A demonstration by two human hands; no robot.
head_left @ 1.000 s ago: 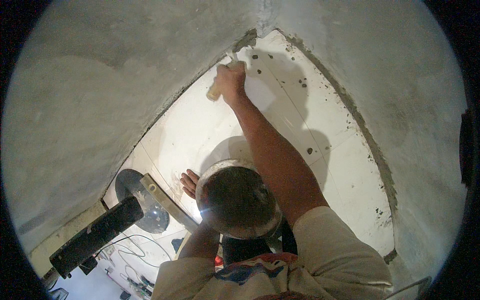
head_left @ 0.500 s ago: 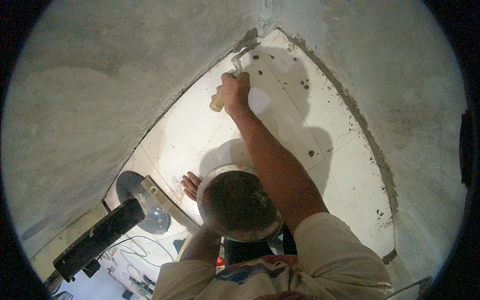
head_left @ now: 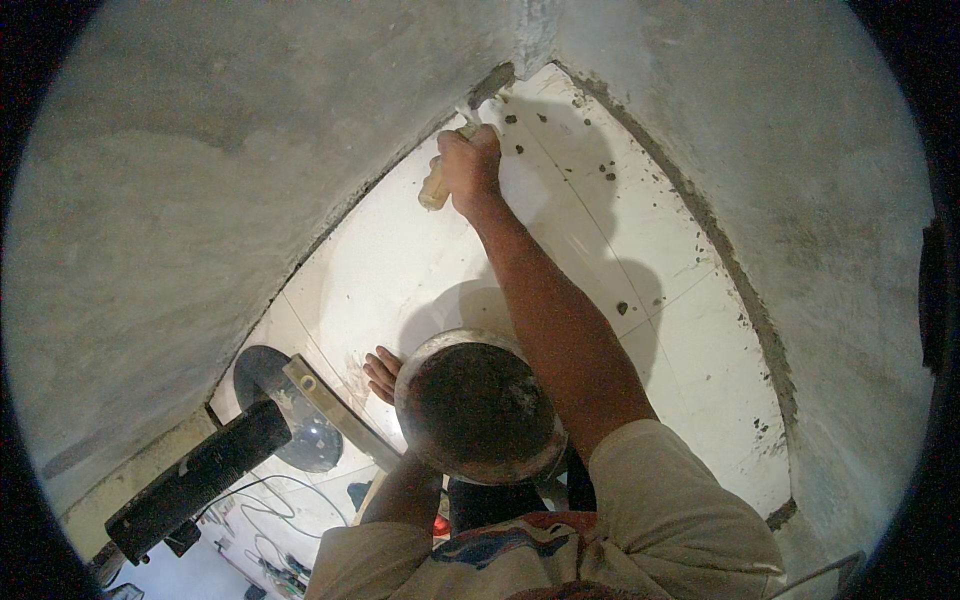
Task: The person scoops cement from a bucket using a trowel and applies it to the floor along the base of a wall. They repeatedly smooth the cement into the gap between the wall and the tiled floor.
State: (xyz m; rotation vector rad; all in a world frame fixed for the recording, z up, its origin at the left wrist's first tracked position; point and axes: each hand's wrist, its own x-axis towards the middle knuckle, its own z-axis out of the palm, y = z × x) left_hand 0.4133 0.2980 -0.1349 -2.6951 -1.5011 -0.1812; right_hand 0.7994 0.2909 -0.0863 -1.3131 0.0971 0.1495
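While the right grip (head_left: pixel 472 165) clamps a pale-handled tool (head_left: pixel 436 186), butt (head_left: pixel 430 201) behind, metal neck (head_left: pixel 469 114) ahead, near a wall (head_left: pixel 300 150).

Tool handle (head_left: pixel 433 192) possibly wood; wall (head_left: pixel 220 190) matt; floor tiles (head_left: pixel 385 235) smooth.

A round, grey-rimmed vessel (head_left: pixel 455 338) is before the person, the left fingers (head_left: pixel 379 369) just left of it on white floor tiles (head_left: pixel 370 245). Ahead, near the corner of two grey plaster walls (head_left: pixel 250 180), the right fingers (head_left: pixel 453 149) are around a yellowish-handled trowel (head_left: pixel 433 192), dark crumbs (head_left: pixel 511 119) to its right. A pale, straight bar (head_left: pixel 340 413) and a long black object (head_left: pixel 198 482) lie left of the vessel.
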